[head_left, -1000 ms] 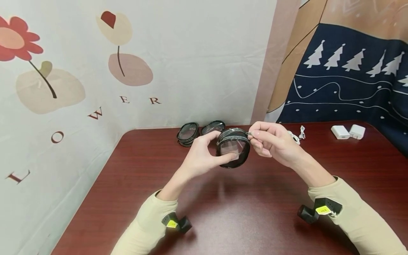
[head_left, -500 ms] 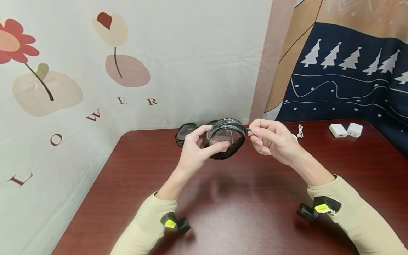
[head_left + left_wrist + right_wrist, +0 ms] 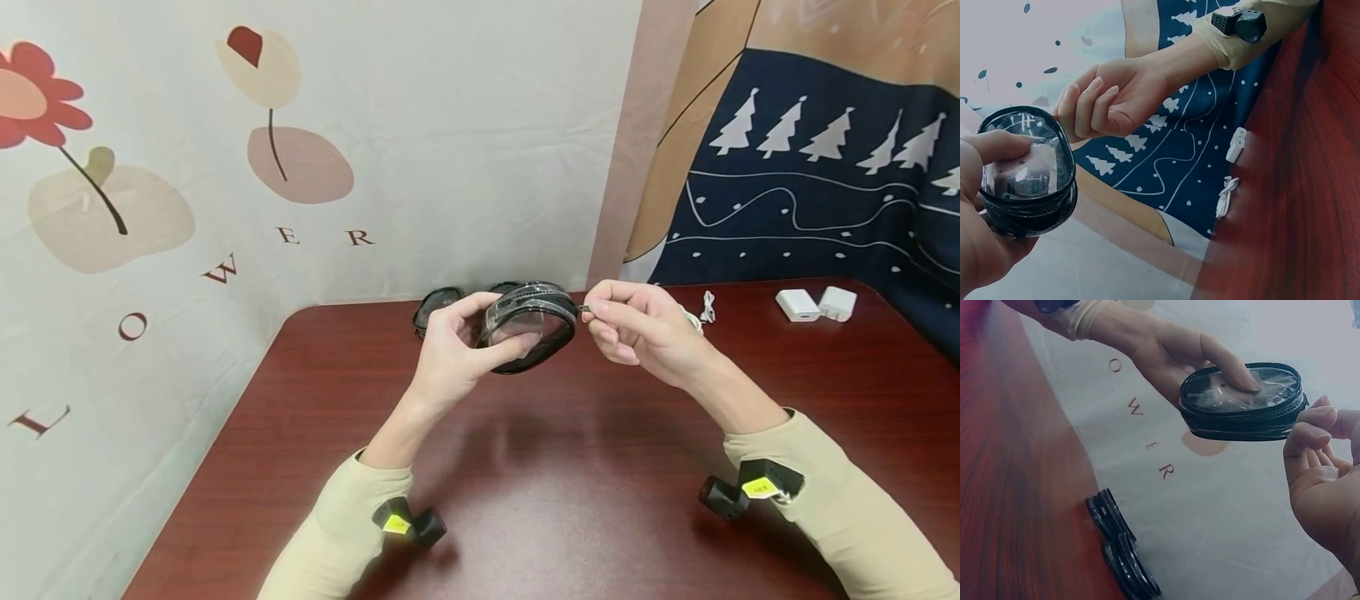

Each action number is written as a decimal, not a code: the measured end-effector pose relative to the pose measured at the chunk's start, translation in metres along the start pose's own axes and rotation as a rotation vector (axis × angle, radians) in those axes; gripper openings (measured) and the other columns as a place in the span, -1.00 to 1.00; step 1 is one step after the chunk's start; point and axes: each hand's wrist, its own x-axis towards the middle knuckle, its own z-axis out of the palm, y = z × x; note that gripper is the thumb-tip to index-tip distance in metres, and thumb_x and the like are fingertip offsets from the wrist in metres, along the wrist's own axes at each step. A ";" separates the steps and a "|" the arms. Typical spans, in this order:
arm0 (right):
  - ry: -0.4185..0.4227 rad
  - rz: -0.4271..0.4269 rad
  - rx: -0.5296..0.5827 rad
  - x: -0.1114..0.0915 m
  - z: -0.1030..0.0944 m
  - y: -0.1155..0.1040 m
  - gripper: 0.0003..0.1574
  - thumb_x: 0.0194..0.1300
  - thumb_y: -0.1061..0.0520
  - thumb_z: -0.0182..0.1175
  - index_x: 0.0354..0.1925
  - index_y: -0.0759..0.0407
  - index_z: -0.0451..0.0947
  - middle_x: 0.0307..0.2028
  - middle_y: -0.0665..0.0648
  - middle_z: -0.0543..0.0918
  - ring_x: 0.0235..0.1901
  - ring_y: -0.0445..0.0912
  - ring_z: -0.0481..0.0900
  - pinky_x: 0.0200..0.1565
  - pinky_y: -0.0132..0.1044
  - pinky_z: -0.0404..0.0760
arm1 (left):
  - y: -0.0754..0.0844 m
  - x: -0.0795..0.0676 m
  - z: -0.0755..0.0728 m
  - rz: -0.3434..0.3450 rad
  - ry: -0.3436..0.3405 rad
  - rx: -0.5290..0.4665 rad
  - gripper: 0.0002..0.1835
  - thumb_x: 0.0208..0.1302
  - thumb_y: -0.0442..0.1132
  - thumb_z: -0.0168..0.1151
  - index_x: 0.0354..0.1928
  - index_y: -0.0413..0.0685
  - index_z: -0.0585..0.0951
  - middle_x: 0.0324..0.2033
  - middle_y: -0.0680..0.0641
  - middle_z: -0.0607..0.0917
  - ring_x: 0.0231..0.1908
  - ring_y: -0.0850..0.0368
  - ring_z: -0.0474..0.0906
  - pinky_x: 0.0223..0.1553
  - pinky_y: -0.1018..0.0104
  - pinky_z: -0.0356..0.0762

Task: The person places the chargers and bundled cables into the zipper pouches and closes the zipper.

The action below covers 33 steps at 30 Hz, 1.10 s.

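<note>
My left hand grips a small rounded zip pouch with clear faces and black trim, its thumb pressed on the clear face. The pouch is held above the table, tilted, its zipped side up. Between thumb and index finger my right hand pinches the small zipper pull at the pouch's right end. In the left wrist view, something pale shows through the pouch's clear face. The right wrist view shows the pouch side-on, the right fingertips right at its end.
Two similar black-trimmed pouches lie at the table's back edge, partly behind the left hand in the head view. Further right are a white cable and two white charger plugs. Printed cloth hangs close behind the table.
The left hand has moved the pouch left and slightly up, and tilted it so more of its zipped side shows. The right hand has stayed nearly still, pinching the zipper pull.
</note>
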 end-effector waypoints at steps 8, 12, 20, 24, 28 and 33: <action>0.004 -0.001 -0.006 -0.001 0.001 -0.001 -0.64 0.52 0.40 -0.20 -0.18 0.28 0.55 -0.52 0.06 0.43 -0.69 -0.09 0.14 -0.64 -0.27 0.05 | 0.001 -0.001 0.002 0.018 -0.008 0.083 -0.60 -0.03 -0.54 0.53 -0.07 -0.29 0.69 -0.21 -0.09 0.75 -0.31 0.16 0.67 -0.26 0.38 0.63; -0.002 -0.001 -0.010 -0.001 0.002 -0.001 -0.65 0.51 0.41 -0.22 -0.18 0.32 0.53 -0.52 0.07 0.42 -0.69 -0.09 0.14 -0.63 -0.27 0.05 | 0.001 -0.001 0.003 0.030 -0.001 0.171 -0.58 -0.06 -0.50 0.57 -0.08 -0.27 0.70 -0.22 -0.07 0.74 -0.35 0.17 0.64 -0.29 0.40 0.60; -0.017 0.007 -0.022 0.000 0.003 0.001 -0.69 0.52 0.41 -0.19 -0.18 0.32 0.52 -0.53 0.09 0.43 -0.68 -0.07 0.11 -0.65 -0.23 -0.01 | 0.002 -0.002 0.001 0.100 -0.015 0.336 -0.60 -0.08 -0.43 0.60 -0.12 -0.17 0.73 -0.22 -0.01 0.74 -0.27 0.14 0.62 -0.24 0.35 0.56; -0.014 0.015 -0.047 -0.001 0.003 0.000 -0.71 0.52 0.40 -0.17 -0.19 0.31 0.51 -0.53 0.09 0.43 -0.68 -0.06 0.11 -0.65 -0.22 0.00 | 0.003 -0.002 0.002 0.132 -0.018 0.388 -0.61 -0.09 -0.41 0.61 -0.14 -0.17 0.73 -0.22 0.00 0.74 -0.21 0.16 0.61 -0.19 0.33 0.57; -0.014 0.026 -0.078 -0.001 0.003 0.001 -0.71 0.51 0.41 -0.16 -0.18 0.30 0.52 -0.53 0.09 0.44 -0.69 -0.05 0.13 -0.65 -0.20 0.03 | 0.003 -0.003 0.002 0.162 -0.012 0.428 -0.60 -0.12 -0.43 0.61 -0.14 -0.20 0.73 -0.21 -0.03 0.75 -0.17 0.16 0.62 -0.15 0.34 0.57; -0.020 0.030 -0.098 -0.001 0.004 0.002 -0.71 0.51 0.41 -0.16 -0.19 0.28 0.51 -0.53 0.10 0.43 -0.69 -0.05 0.13 -0.65 -0.20 0.04 | 0.005 -0.003 0.002 0.192 -0.014 0.502 -0.60 -0.13 -0.41 0.61 -0.16 -0.19 0.73 -0.21 -0.03 0.75 -0.16 0.17 0.62 -0.12 0.33 0.56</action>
